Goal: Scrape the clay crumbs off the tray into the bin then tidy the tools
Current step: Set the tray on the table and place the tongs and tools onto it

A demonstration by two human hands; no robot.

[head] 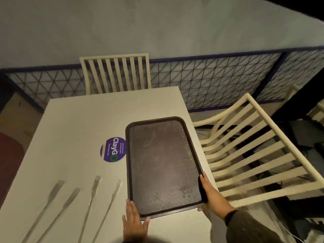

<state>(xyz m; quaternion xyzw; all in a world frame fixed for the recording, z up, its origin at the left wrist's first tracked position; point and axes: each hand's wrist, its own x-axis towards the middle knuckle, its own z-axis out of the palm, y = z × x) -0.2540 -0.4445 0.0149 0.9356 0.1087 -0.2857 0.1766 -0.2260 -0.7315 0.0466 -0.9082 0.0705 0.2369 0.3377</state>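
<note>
One pale bench [78,120] carries all the items and extends beneath and to the left of both grips. Far beyond the fingertips, a dark wire-mesh fence [219,81] runs across the scene below a plain grey wall.

Two cream slatted chairs stand at the bench. The far chair [115,74] is upright at the far edge, well beyond the left grip. The side chair [245,146] appears tilted, just to the right of the right grip.

The tray [163,165], dark brown with rounded corners and a raised rim, lies flat on the bench between the two grips. Its long side runs away from them. Faint coloured clay crumbs [150,137] speckle its far half, well beyond both grips. The near half looks dull and scuffed.

The left grip [134,220] lies flat and wide. Its straight fingers touch the tray's near left corner, its thumb is spread along the near rim, and it holds nothing. The right grip [210,192], emerging from a dark grey sleeve [245,223], rests against the outer side of the right rim. Its fingers are extended and point away, with the thumb tip showing at the near right corner.

Four long metal tools [91,204] lie apart on the bench to the left of the left grip, with their broader ends pointing away. A round purple "ClayGO" sticker [114,149] sits against the tray's left rim, beyond the left grip.
</note>
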